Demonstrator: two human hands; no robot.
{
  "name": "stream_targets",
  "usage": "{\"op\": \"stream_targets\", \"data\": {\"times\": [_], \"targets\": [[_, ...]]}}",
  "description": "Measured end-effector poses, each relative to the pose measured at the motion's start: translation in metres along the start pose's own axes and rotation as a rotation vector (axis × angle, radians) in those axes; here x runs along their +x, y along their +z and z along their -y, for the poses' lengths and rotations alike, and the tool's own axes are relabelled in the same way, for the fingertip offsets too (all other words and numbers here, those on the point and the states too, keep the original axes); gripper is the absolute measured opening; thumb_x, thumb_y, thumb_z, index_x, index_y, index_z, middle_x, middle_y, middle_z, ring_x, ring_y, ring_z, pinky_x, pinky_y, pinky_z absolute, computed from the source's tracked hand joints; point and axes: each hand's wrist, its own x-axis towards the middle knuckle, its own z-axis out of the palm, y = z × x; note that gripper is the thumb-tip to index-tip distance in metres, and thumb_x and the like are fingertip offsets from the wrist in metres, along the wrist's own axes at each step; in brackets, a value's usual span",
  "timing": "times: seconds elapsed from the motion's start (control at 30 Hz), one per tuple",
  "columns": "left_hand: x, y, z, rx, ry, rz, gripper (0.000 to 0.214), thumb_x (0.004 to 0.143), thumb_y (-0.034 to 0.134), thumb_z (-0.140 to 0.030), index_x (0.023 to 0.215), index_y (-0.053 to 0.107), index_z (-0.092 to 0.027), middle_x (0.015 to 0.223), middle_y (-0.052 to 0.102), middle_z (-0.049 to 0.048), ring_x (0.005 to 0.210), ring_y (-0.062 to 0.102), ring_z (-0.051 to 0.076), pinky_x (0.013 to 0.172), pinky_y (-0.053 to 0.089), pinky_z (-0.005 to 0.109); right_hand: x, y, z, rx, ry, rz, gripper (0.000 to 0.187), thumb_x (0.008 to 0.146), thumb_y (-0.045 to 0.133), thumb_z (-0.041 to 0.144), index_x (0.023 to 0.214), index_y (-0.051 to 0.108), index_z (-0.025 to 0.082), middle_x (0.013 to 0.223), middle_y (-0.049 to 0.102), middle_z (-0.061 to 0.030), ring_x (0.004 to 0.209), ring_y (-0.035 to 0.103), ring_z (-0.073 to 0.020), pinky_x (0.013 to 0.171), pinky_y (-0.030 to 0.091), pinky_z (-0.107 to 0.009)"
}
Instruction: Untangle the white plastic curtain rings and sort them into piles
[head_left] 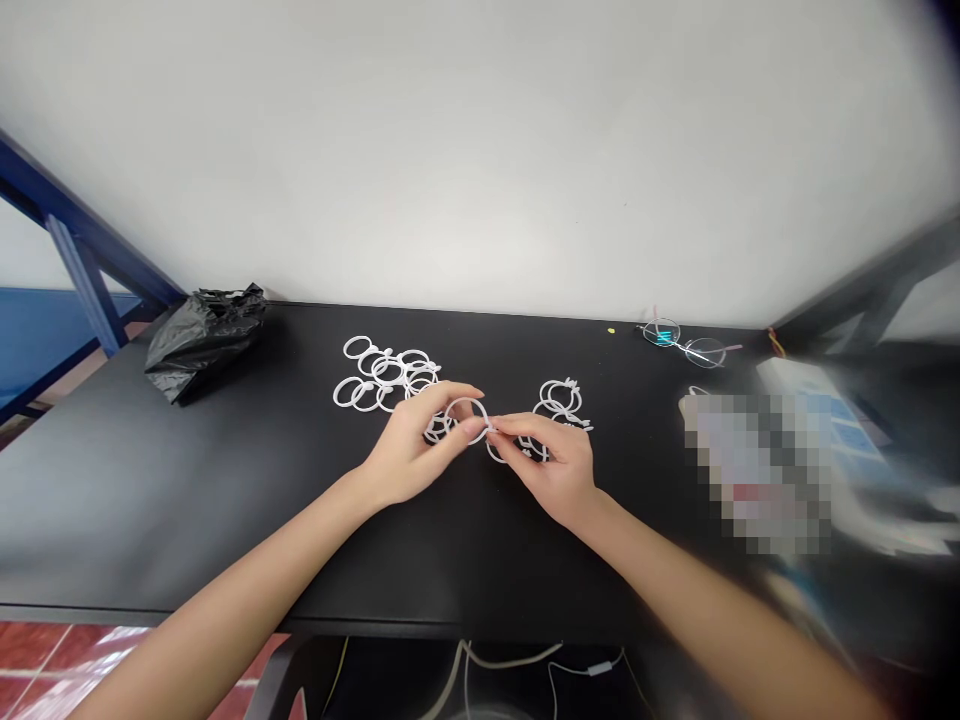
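Observation:
Between my two hands is a white plastic ring [468, 400] with a small tab on its right side. My left hand [416, 445] is closed on the ring's left and lower part, thumb in front and fingers behind. The thumb and fingertips of my right hand [555, 465] pinch the tab end. Several similar white rings [388, 361] lie loosely spread behind and left of my left hand, some overlapping. A second group of white rings [571, 385] lies behind my right hand, which partly covers it.
On the black table [187, 500], a crumpled black plastic bag [206, 335] sits at the back left. Eyeglasses [682, 345] lie at the back right, near a blurred packet [750, 470] and a white-and-blue box [825, 400]. White cables [517, 662] hang below the front edge.

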Motion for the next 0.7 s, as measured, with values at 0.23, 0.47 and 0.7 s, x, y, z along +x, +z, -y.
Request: {"op": "stream_targets", "data": {"times": [0.23, 0.47, 0.7], "targets": [[-0.0033, 0.0032, 0.0078, 0.24, 0.248, 0.025, 0.021, 0.096, 0.054, -0.035, 0.108, 0.052, -0.018, 0.077, 0.051, -0.0018, 0.071, 0.054, 0.012, 0.07, 0.047, 0.025, 0.0005, -0.0006, 0.0022, 0.09, 0.016, 0.068, 0.017, 0.084, 0.068, 0.008, 0.093, 0.073, 0.022, 0.088, 0.078, -0.0031, 0.076, 0.075, -0.0169, 0.067, 0.062, -0.026], [-0.003, 0.0018, 0.0058, 0.269, 0.267, 0.01, 0.023, 0.096, 0.053, -0.04, 0.101, 0.053, -0.018, 0.069, 0.044, -0.0048, 0.062, 0.049, 0.011, 0.063, 0.045, 0.022, -0.0017, 0.0008, 0.0031, 0.035, -0.025, 0.036, 0.017, 0.082, 0.069, 0.008, 0.093, 0.072, 0.02, 0.081, 0.077, -0.0027, 0.066, 0.073, -0.0144, 0.061, 0.06, -0.023], [-0.001, 0.0029, 0.0048, 0.295, 0.268, -0.001, 0.023, 0.096, 0.053, -0.041, 0.095, 0.054, -0.018, 0.064, 0.04, -0.0063, 0.057, 0.044, 0.009, 0.059, 0.042, 0.021, -0.0033, 0.001, 0.0011, 0.076, -0.066, 0.039, 0.016, 0.083, 0.068, 0.005, 0.088, 0.071, 0.02, 0.085, 0.078, -0.0051, 0.072, 0.074, -0.0152, 0.063, 0.061, -0.023]]}}
